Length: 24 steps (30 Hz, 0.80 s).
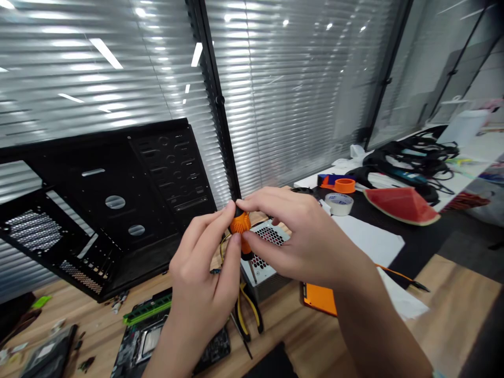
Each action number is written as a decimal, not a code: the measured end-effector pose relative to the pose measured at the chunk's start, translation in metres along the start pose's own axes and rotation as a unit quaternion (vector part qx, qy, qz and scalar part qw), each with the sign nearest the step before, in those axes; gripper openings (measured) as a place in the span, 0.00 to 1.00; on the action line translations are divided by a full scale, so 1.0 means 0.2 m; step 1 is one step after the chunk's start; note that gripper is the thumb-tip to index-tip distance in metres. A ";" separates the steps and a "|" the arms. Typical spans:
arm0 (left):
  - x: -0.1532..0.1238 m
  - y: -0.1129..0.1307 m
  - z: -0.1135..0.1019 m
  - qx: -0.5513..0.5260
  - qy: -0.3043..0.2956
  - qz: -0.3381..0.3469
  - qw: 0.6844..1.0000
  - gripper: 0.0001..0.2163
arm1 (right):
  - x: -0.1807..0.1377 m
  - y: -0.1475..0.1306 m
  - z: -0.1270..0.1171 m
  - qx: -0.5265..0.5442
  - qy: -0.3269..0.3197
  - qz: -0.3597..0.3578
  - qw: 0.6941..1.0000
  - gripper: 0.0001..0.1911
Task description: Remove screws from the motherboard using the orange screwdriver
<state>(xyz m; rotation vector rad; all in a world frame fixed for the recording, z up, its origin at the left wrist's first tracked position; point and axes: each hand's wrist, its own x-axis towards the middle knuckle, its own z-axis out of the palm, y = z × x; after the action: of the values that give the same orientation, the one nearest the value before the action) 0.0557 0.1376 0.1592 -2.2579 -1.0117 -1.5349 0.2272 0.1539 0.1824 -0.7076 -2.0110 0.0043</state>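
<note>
An orange and black screwdriver (240, 223) is raised above the table, its thin shaft slanting down in front of the power supply. My left hand (205, 268) pinches its handle from the left between thumb and fingers. From the right, my right hand (303, 239) grips the same handle with thumb and fingertips. Just behind them is the silver power supply (261, 274) with a honeycomb grille, partly covered by my hands. Below lie yellow-and-black pliers (256, 311) and a motherboard (134, 338) with a green memory stick (147, 312), partly hidden by my left forearm.
An open black computer case (157, 178) stands at the left, against window blinds (299, 94). To the right are tape rolls (339, 203), a watermelon-slice-shaped object (401, 205), white paper (366, 239) and an orange box (321, 299). Small parts lie at the lower left.
</note>
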 end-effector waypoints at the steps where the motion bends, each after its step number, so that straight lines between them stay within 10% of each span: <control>1: 0.00 0.00 0.00 0.002 0.000 0.000 1.000 0.19 | 0.00 0.00 0.00 0.001 0.000 -0.002 1.000 0.09; 24: 0.00 -0.01 0.01 -0.002 0.009 -0.003 1.000 0.19 | 0.00 0.01 -0.01 0.008 -0.014 -0.007 1.000 0.08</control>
<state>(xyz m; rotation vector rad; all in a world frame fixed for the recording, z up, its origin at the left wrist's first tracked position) 0.0563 0.1394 0.1579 -2.2427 -1.0114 -1.5569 0.2287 0.1552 0.1828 -0.6869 -2.0409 0.0226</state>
